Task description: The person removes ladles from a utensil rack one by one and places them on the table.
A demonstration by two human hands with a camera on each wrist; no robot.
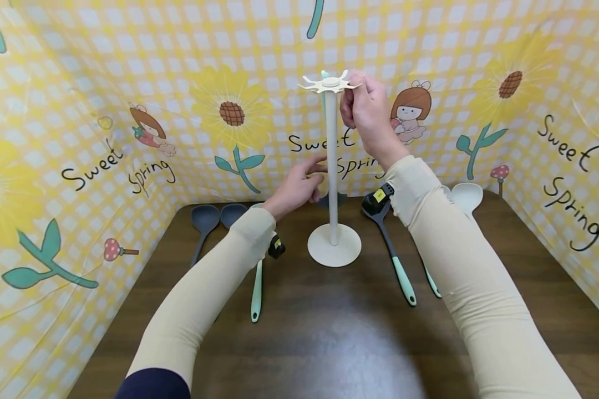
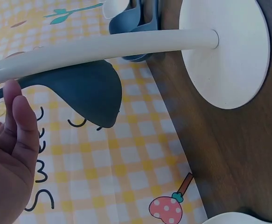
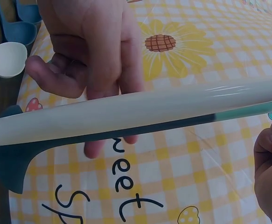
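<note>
A cream utensil stand with a round base and a ring of hooks stands upright on the table. Behind its post hangs a turner with a dark blade and mint handle, its blade pointing down. My right hand is up at the hooks, fingers curled, pinching the tip of one hook on the right side. Lower down, my left hand reaches behind the post with its fingers extended. Those fingers cross behind the turner's dark shaft, their tips showing below it in the right wrist view.
Two dark ladles lie at the left, beside a mint-handled utensil partly under my left arm. Right of the base lies a dark utensil with a mint handle. A white ladle sits farther right. Patterned cloth walls surround the table.
</note>
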